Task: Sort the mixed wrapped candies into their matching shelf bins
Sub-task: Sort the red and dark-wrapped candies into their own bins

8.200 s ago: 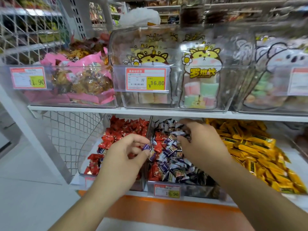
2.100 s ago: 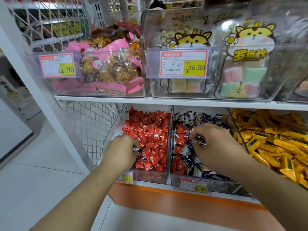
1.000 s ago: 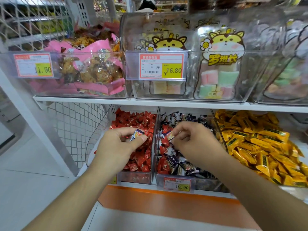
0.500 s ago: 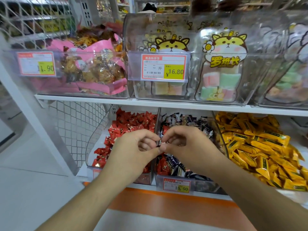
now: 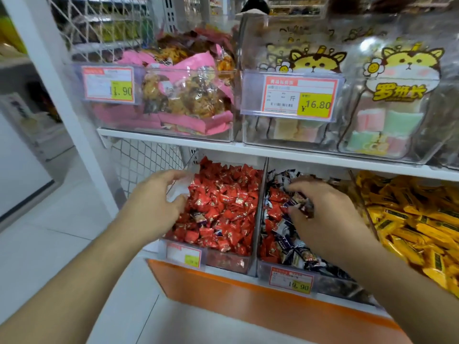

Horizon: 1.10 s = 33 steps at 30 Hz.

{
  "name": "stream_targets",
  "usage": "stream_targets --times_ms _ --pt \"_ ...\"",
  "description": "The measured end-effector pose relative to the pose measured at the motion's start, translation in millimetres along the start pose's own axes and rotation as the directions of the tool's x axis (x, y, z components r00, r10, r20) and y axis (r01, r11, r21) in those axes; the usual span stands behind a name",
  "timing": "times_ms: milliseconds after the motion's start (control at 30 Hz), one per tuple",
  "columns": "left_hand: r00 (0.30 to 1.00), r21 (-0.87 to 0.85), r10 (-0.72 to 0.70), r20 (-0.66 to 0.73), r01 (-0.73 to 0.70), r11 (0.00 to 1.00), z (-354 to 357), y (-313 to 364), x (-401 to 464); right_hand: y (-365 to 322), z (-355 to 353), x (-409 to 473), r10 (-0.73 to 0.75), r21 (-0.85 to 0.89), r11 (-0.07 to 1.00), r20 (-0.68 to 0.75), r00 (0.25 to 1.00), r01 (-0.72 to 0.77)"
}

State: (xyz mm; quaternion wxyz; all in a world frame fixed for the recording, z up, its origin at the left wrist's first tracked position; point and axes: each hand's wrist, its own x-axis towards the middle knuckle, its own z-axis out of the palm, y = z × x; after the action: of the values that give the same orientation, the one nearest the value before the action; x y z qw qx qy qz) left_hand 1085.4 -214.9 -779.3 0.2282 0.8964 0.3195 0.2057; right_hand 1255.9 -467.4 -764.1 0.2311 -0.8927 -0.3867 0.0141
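Red wrapped candies (image 5: 223,207) fill the clear left bin (image 5: 231,263), lower shelf. Left hand (image 5: 156,207) sits at that bin's left wall, fingers loosely curled, nothing visibly held; a dark purple candy (image 5: 198,216) lies on the red pile just right of its fingertips. Right hand (image 5: 323,214) is over the middle bin (image 5: 263,269), thumb and fingers pinched on a dark-wrapped candy (image 5: 304,207). Below and left of that pinch, mixed dark and red candies (image 5: 280,234) lie jumbled together. Yellow candies (image 5: 409,219) fill the bin right of the right wrist. Price tag (image 5: 290,281) below the right forearm reads 19.90. Edges are motion-blurred.
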Motion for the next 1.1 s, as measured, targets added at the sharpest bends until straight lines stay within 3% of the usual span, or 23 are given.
stream_targets --times_ms 167,300,433,567,767,967,1100 --pt "0.995 0.032 -0.011 0.103 0.008 0.999 5 -25 4 -37 25 5 -0.208 0.060 0.976 0.013 0.978 0.207" --pt "0.996 0.003 -0.019 0.089 0.019 1.000 1 -27 9 -81 62 25 -0.343 0.086 0.939 0.173 0.923 0.333" --pt "0.993 -0.053 -0.036 0.113 0.042 0.998 1 -31 8 -103 111 59 -0.275 0.050 0.960 0.335 0.901 0.274" --pt "0.992 -0.096 -0.035 0.125 0.047 0.994 0 -32 7 -102 138 76 -0.209 -0.045 0.970 0.343 0.916 0.238" --pt "0.994 -0.087 -0.041 0.104 0.050 0.995 0 -28 8 -94 123 69 -0.186 -0.008 0.982 0.189 0.964 0.191" --pt "0.997 0.038 0.073 0.004 -0.073 0.997 1 -14 2 -82 40 25 -0.139 0.081 0.987 0.024 0.990 0.137" --pt "0.990 0.059 0.141 0.033 -0.142 0.988 9 -10 -2 -34 -7 5 -0.007 0.011 1.000 -0.203 0.979 0.010"
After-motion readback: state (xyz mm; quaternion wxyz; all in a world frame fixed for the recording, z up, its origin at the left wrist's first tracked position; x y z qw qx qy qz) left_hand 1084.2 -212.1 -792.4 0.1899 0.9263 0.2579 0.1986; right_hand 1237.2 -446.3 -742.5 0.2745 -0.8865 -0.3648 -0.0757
